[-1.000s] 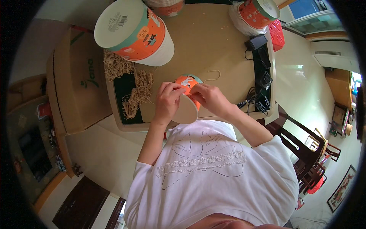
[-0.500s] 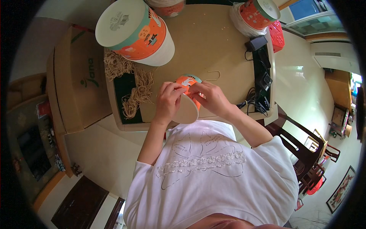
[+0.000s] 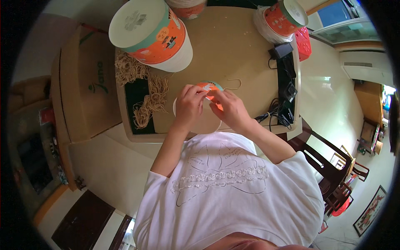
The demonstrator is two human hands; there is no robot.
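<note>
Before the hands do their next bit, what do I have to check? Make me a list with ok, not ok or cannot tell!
1. Left hand at the small paper bucket: ok.
2. Right hand there too: ok, on its right side.
3. What the fingers pinch: cannot tell, too small.
4. Loose string on the table, beyond the right hand: ok, whether it's tied cannot tell.
5. Tan string bundles apart from both hands: ok.
6. Black cables away from the bucket: ok.
</note>
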